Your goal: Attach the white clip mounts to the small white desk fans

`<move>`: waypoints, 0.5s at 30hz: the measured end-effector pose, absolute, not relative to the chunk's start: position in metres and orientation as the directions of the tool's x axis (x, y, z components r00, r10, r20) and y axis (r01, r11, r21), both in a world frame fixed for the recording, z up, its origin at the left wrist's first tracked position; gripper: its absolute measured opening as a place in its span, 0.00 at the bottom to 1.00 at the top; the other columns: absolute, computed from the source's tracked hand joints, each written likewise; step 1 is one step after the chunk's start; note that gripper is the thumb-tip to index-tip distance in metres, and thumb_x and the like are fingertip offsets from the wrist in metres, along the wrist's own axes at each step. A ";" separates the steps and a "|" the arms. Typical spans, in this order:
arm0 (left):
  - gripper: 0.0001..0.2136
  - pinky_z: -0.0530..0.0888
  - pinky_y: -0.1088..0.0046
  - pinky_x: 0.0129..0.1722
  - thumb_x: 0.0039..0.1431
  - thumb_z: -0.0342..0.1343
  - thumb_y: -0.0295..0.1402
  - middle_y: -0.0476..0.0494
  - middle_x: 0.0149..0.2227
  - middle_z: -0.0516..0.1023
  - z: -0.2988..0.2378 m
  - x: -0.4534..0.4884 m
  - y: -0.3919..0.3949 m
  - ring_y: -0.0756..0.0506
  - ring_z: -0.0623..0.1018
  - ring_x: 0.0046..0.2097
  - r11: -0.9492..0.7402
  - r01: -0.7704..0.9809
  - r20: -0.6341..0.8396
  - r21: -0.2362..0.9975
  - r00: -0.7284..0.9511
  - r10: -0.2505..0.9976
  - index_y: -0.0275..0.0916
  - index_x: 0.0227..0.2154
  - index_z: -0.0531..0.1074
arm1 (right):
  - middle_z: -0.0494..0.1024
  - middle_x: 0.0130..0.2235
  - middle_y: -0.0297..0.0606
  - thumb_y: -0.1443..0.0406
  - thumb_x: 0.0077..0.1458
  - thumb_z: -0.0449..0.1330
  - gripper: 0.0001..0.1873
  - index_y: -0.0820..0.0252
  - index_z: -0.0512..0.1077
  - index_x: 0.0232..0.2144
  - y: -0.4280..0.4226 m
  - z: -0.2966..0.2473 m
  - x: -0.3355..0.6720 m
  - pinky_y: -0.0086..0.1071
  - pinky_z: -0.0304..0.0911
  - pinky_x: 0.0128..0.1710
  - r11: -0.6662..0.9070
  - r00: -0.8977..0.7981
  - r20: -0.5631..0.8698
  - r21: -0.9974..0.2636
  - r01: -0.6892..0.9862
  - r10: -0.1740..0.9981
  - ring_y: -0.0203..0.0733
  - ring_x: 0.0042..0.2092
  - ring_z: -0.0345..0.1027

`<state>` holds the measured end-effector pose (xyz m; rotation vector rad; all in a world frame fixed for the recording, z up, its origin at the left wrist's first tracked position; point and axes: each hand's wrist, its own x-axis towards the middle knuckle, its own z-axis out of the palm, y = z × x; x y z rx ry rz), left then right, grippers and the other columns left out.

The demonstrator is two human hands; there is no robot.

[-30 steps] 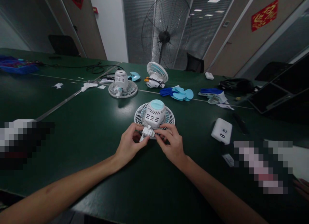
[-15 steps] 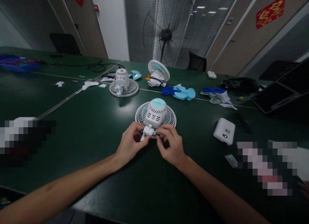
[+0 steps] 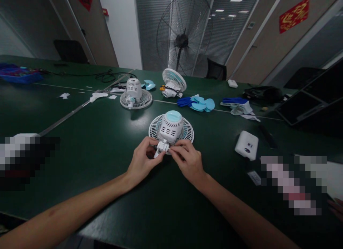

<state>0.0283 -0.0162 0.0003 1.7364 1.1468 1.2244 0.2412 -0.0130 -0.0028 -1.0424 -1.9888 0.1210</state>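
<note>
A small white desk fan (image 3: pixel 171 130) lies grille-down on the green table, its motor housing and light-blue rear cap facing up. At its near side a white neck bracket (image 3: pixel 163 146) sticks out toward me. My left hand (image 3: pixel 141 159) is closed on this bracket, thumb in front and fingers behind. My right hand (image 3: pixel 190 162) is closed in a pinch at the bracket's right side. Whatever its fingertips hold there is too small to make out.
Behind are a second fan (image 3: pixel 134 90), a third tilted fan (image 3: pixel 173 83), light-blue fan blades (image 3: pixel 202 103) and blue-white gloves (image 3: pixel 237 104). A white box-shaped device (image 3: pixel 247 145) lies to the right, and a blue tray (image 3: pixel 21 76) stands far left. The table's front edge (image 3: pixel 88 235) is close.
My right fingers have drawn together and moved in against the bracket's right side. My left hand keeps its hold. The whole view has shifted slightly.
</note>
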 end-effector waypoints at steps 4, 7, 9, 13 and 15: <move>0.11 0.76 0.73 0.32 0.63 0.65 0.35 0.45 0.44 0.75 0.001 0.028 -0.016 0.49 0.79 0.35 -0.354 0.263 0.321 0.898 0.160 0.934 0.40 0.44 0.71 | 0.76 0.45 0.42 0.63 0.70 0.58 0.08 0.58 0.78 0.40 -0.011 0.000 0.240 0.33 0.76 0.37 0.648 -0.292 0.617 -0.490 0.583 0.730 0.37 0.36 0.77; 0.11 0.76 0.73 0.33 0.63 0.65 0.34 0.45 0.45 0.75 0.002 0.029 -0.016 0.49 0.79 0.35 -0.353 0.268 0.319 0.896 0.163 0.934 0.40 0.45 0.71 | 0.76 0.43 0.41 0.64 0.70 0.57 0.08 0.58 0.77 0.40 -0.011 0.002 0.239 0.33 0.76 0.39 0.645 -0.306 0.596 -0.510 0.570 0.742 0.38 0.38 0.77; 0.11 0.76 0.73 0.33 0.63 0.65 0.34 0.45 0.44 0.75 0.003 0.028 -0.016 0.49 0.79 0.35 -0.356 0.268 0.323 0.895 0.161 0.933 0.40 0.45 0.71 | 0.76 0.43 0.40 0.65 0.69 0.58 0.07 0.57 0.76 0.42 -0.012 0.002 0.239 0.32 0.75 0.36 0.638 -0.302 0.590 -0.517 0.571 0.749 0.38 0.37 0.76; 0.12 0.75 0.74 0.32 0.63 0.65 0.34 0.46 0.44 0.75 0.002 0.028 -0.016 0.49 0.79 0.35 -0.362 0.262 0.332 0.894 0.155 0.931 0.40 0.45 0.70 | 0.76 0.47 0.40 0.68 0.66 0.59 0.10 0.57 0.74 0.49 -0.015 0.000 0.239 0.29 0.72 0.31 0.648 -0.281 0.617 -0.520 0.556 0.735 0.33 0.32 0.73; 0.12 0.75 0.75 0.32 0.63 0.65 0.34 0.46 0.44 0.75 0.002 0.028 -0.016 0.49 0.79 0.35 -0.361 0.263 0.329 0.895 0.158 0.931 0.40 0.45 0.70 | 0.76 0.46 0.40 0.69 0.67 0.59 0.10 0.56 0.75 0.48 -0.014 -0.001 0.239 0.29 0.72 0.31 0.661 -0.277 0.639 -0.498 0.561 0.717 0.33 0.33 0.73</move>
